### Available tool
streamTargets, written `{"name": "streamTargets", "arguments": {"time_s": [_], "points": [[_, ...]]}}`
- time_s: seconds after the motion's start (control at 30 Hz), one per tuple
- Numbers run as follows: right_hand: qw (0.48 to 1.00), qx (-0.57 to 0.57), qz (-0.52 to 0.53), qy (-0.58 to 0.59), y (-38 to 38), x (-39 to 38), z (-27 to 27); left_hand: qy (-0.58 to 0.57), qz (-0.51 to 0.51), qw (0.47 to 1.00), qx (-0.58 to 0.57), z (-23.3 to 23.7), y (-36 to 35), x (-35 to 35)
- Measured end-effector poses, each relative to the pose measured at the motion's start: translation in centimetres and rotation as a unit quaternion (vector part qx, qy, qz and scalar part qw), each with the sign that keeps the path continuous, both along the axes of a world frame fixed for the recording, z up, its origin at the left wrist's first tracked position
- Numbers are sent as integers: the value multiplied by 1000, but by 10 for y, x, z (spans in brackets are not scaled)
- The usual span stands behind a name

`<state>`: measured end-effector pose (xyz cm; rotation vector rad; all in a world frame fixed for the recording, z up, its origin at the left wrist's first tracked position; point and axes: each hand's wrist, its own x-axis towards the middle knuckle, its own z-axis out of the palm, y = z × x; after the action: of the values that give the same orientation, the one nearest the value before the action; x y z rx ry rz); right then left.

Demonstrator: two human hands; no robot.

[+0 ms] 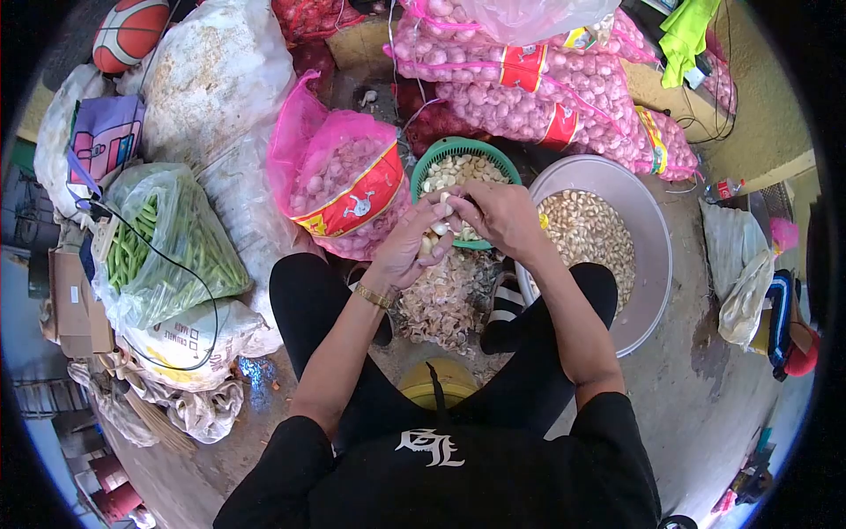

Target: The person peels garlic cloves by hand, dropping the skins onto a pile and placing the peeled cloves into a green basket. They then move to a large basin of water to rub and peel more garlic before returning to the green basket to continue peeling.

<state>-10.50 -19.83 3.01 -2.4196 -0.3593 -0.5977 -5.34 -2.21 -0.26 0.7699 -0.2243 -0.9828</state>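
My left hand (408, 245), with a gold bracelet at the wrist, is curled around several garlic cloves (432, 240). My right hand (507, 216) meets it fingertip to fingertip, pinching a pale garlic clove at the left fingers. Just beyond the hands, a green basket (509, 160) holds peeled cloves. On the floor beneath them lies a heap of garlic skins (438, 304). To the right stands a large whitish basin (654, 264) with many cloves in what looks like water. An open pink mesh sack of garlic (339, 181) leans at the left.
Filled garlic sacks (529, 88) are stacked at the back. On the left sit a clear bag of green beans (167, 251), a white sack (198, 344) and a basketball (130, 35). A plastic bottle (724, 188) and a whitish bag (738, 264) lie at the right.
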Motion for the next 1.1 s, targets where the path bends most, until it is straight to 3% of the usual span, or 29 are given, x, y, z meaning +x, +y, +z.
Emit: {"name": "streamTargets", "arguments": {"time_s": [0.3, 0.6, 0.73, 0.8, 0.87, 1.03, 1.1], "points": [[996, -53, 71, 30, 3, -11, -3, 21, 97, 995, -7, -14, 2, 16], [991, -1, 111, 74, 3, -18, 1, 20, 78, 995, -65, -13, 11, 20], [992, 81, 84, 49, 6, -15, -9, -25, 98, 995, -26, -8, 11, 19], [990, 120, 72, 24, 11, -12, -9, -52, 134, 988, 63, 0, 12, 15], [973, 231, 3, 26, 15, -7, -8, -73, 132, 986, 69, -2, 14, 14], [952, 304, -19, 7, 20, 3, -10, -135, 132, 979, 82, 3, 7, 5], [947, 321, -16, 20, 19, 6, -12, -214, 177, 950, 145, 0, 4, 3]]}}
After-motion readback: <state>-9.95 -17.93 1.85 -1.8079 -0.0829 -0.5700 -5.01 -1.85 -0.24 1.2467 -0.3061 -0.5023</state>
